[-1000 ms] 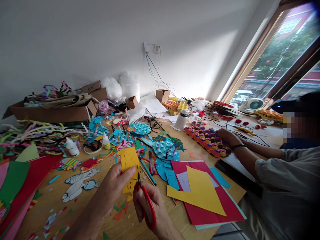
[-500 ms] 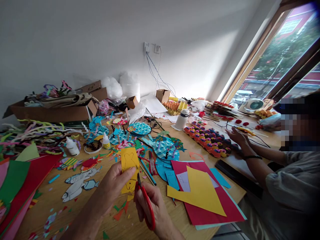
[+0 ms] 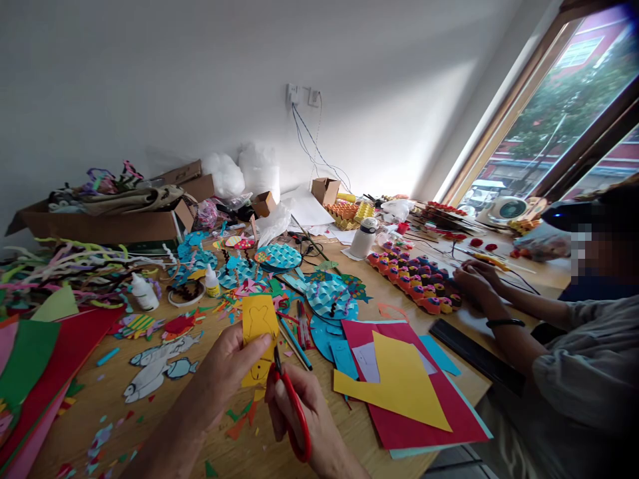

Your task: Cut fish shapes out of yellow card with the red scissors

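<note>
A yellow paper strip [image 3: 258, 313] with a fish outline drawn on it is upright between the thumb and fingers of my left hand [image 3: 234, 362]. My right hand [image 3: 302, 399] is closed around red-handled scissors [image 3: 298, 416], whose dark blades meet the strip's right edge. White paper fish [image 3: 147, 379] with black markings lie on the table left of my hands. Small coloured paper scraps lie below the strip. To the right, a larger yellow sheet [image 3: 404, 382] rests on red paper [image 3: 399, 426].
Glue bottles [image 3: 144, 293], blue woven paper fish [image 3: 332, 297] and pens [image 3: 303, 326] lie beyond my hands. A white bottle [image 3: 363, 238] stands near painted egg trays [image 3: 414, 279]. At the right, a person's hands [image 3: 479, 283] are over the table. Red and green papers [image 3: 30, 366] lie left.
The scissors and my right hand have shifted very slightly at the strip's edge. The person's hands at the right have come closer together and lower, and that person's head has moved right.
</note>
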The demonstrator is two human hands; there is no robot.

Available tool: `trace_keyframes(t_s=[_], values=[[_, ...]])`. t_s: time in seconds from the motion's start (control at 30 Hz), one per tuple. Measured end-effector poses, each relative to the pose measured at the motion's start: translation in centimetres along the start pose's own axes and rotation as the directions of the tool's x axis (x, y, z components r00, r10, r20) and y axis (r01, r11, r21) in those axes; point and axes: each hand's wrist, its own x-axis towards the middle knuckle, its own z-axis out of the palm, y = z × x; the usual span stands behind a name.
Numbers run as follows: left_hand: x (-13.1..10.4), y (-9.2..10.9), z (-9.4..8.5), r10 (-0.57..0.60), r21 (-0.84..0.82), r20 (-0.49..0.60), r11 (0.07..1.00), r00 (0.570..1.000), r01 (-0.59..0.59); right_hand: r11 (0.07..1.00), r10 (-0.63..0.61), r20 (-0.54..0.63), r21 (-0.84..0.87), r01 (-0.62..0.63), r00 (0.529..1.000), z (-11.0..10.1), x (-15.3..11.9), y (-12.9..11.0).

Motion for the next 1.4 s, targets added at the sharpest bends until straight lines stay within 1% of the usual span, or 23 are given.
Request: trace_keyframes(t_s=[0.2, 0.37, 0.5, 0.73, 0.87, 1.03, 1.1, 1.2, 1.4], values=[[0.12, -0.15, 0.05, -0.015, 0.012, -0.023, 1.0, 1.0, 0.015, 1.0, -0.004, -0.008, 0.001, 0.004, 1.0, -0.05, -0.03, 0.46], [0.05, -0.2, -0.08, -0.005, -0.018, -0.002, 1.0, 1.0, 0.005, 1.0, -0.008, -0.014, 0.007, 0.008, 1.0, 0.11, -0.02, 0.51], [-0.01, -0.13, -0.09, -0.029, -0.03, 0.004, 0.999, 1.0, 0.029, 1.0, -0.014, -0.017, -0.002, 0.014, 1.0, 0.11, 0.03, 0.58], [0.07, -0.34, -0.26, -0.036, -0.009, -0.031, 0.999, 0.999, 0.036, 1.0, -0.007, -0.03, -0.023, 0.006, 1.0, -0.04, -0.02, 0.54], [-0.02, -0.18, -0.26, -0.022, 0.026, -0.049, 0.999, 0.999, 0.024, 0.999, -0.015, -0.041, -0.033, 0.013, 0.999, -0.04, -0.03, 0.52], [0.26, -0.16, -0.31, 0.036, 0.126, -0.099, 0.992, 0.994, -0.023, 1.0, -0.004, -0.021, 0.0, 0.004, 1.0, -0.04, 0.04, 0.59], [0.48, -0.29, -0.4, 0.062, 0.176, -0.097, 0.983, 0.993, -0.044, 1.0, 0.007, -0.013, 0.012, -0.007, 1.0, -0.05, 0.03, 0.56], [0.74, -0.56, -0.51, 0.1, 0.238, -0.089, 0.968, 0.991, -0.076, 1.0, -0.01, -0.005, 0.01, 0.01, 1.0, -0.08, -0.03, 0.58], [0.78, -0.68, -0.32, 0.102, 0.244, -0.073, 0.966, 0.992, -0.081, 1.0, -0.031, -0.004, 0.004, 0.031, 1.0, -0.13, -0.02, 0.75]])
